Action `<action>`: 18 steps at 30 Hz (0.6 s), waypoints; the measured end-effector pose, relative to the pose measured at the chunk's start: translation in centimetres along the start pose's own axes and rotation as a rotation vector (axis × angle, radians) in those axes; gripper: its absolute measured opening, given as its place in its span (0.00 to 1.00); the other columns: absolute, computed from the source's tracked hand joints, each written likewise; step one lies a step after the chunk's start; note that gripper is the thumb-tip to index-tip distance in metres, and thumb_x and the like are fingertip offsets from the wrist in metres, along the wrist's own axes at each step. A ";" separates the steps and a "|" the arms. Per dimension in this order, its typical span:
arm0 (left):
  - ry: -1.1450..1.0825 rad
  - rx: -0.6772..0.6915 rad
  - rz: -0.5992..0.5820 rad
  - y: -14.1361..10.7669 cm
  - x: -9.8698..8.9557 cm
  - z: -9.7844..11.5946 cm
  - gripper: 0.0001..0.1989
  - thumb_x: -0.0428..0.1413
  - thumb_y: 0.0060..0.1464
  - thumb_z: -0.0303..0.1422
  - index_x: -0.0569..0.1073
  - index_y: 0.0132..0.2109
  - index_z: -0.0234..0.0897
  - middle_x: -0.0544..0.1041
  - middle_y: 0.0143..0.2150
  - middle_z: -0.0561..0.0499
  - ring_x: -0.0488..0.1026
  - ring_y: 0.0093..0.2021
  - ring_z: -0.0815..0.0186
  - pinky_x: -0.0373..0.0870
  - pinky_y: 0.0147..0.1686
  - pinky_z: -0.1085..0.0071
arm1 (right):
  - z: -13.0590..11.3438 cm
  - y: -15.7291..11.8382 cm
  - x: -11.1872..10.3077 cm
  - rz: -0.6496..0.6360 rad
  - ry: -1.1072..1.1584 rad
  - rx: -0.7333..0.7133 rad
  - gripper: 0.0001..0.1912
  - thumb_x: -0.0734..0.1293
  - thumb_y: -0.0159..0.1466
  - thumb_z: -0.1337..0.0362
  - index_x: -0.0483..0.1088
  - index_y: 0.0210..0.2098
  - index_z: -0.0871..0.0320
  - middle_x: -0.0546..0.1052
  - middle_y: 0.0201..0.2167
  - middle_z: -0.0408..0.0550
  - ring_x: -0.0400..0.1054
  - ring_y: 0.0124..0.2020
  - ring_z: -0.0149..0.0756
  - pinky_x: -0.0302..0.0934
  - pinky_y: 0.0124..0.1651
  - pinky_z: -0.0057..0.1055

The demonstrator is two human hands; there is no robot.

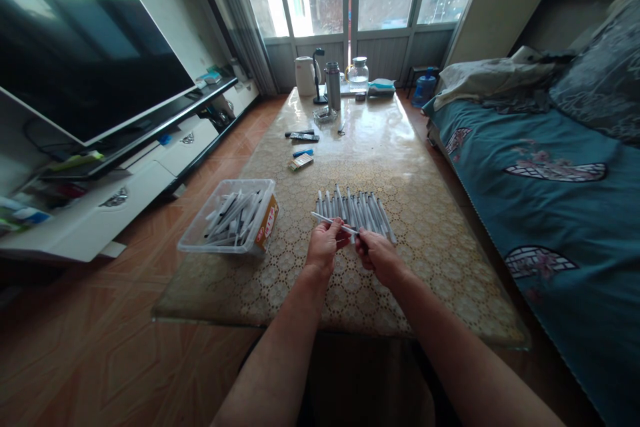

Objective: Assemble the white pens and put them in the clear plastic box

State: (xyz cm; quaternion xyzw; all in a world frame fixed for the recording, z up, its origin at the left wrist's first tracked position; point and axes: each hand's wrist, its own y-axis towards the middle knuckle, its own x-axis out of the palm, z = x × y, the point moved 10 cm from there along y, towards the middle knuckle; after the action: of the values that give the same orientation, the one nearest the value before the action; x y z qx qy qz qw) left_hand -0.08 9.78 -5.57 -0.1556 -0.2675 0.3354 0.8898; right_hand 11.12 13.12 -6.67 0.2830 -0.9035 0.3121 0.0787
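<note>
Pen (323, 217) slants over the surface (425, 267): our left grip (323, 241) pinches its shaft between thumb and fingers, with one end jutting out to the left, and our right grip (379, 255) clasps the other end. Just beyond both grips we see a row of pens (371, 210), and to its left stands a clear tub (268, 225) holding a heap more.

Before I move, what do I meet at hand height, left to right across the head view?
Cabinet → tub → left hand → right hand → blue cover. The pen row is left out, since the hands overlap it.
</note>
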 end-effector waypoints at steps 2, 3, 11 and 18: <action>0.009 -0.004 0.012 0.0 -0.1 0.0 0.10 0.60 0.50 0.35 0.70 0.32 0.33 0.76 0.28 0.49 0.73 0.25 0.71 0.69 0.26 0.75 | -0.3 0.0 0.3 -0.026 0.030 -0.033 0.15 0.66 0.56 0.54 0.59 0.26 0.57 0.58 0.15 0.33 0.42 0.11 0.18 0.33 0.14 0.20; 0.013 -0.005 0.017 0.0 -0.1 0.1 0.09 0.60 0.50 0.35 0.70 0.32 0.33 0.76 0.28 0.49 0.73 0.25 0.71 0.69 0.26 0.75 | -0.3 0.0 0.4 -0.033 0.054 -0.042 0.15 0.68 0.54 0.56 0.59 0.28 0.56 0.59 0.16 0.33 0.43 0.11 0.18 0.33 0.14 0.20; 0.038 -0.009 0.015 0.2 -0.2 -0.1 0.08 0.59 0.51 0.34 0.70 0.32 0.33 0.76 0.29 0.48 0.72 0.26 0.70 0.69 0.26 0.74 | 0.3 0.4 -0.1 0.022 0.003 0.012 0.17 0.60 0.61 0.51 0.62 0.26 0.59 0.60 0.15 0.36 0.43 0.11 0.19 0.34 0.14 0.21; 0.037 0.018 0.027 0.4 -0.6 0.1 0.10 0.60 0.49 0.35 0.70 0.31 0.33 0.75 0.27 0.50 0.70 0.24 0.71 0.68 0.27 0.74 | -0.3 0.5 0.1 0.019 0.098 -0.041 0.14 0.66 0.56 0.54 0.60 0.32 0.56 0.64 0.19 0.34 0.43 0.11 0.19 0.34 0.13 0.20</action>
State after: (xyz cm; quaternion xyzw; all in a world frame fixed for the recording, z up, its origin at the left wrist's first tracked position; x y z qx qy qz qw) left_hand -0.75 9.65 -5.86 -0.1576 -0.2457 0.3466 0.8914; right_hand 10.70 13.55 -6.66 0.2571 -0.9073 0.3080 0.1259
